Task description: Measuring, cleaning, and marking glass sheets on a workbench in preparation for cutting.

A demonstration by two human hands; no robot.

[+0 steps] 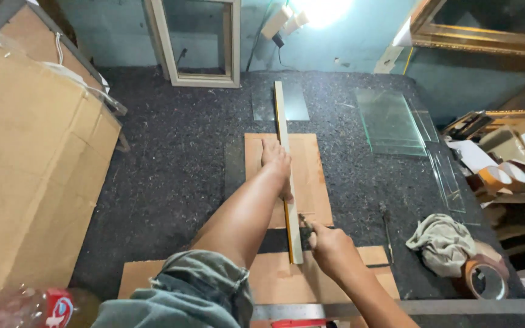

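Observation:
My left hand [276,159] presses flat on a long straightedge ruler [282,115] that lies lengthwise over a brown board [311,176] on the dark felt worktable [171,176]. My right hand [326,240] grips a small cutting tool [304,222] whose tip touches the board right beside the ruler's near end. A second brown board [274,276] lies under the ruler's near end, close to me.
Stacked glass panes [390,121] lie at the right, another dark pane [296,100] sits behind the board. A crumpled cloth [442,243] and tape roll [484,279] rest at the right edge. Large cardboard sheets [25,164] stand left. A framed panel [199,42] leans against the wall.

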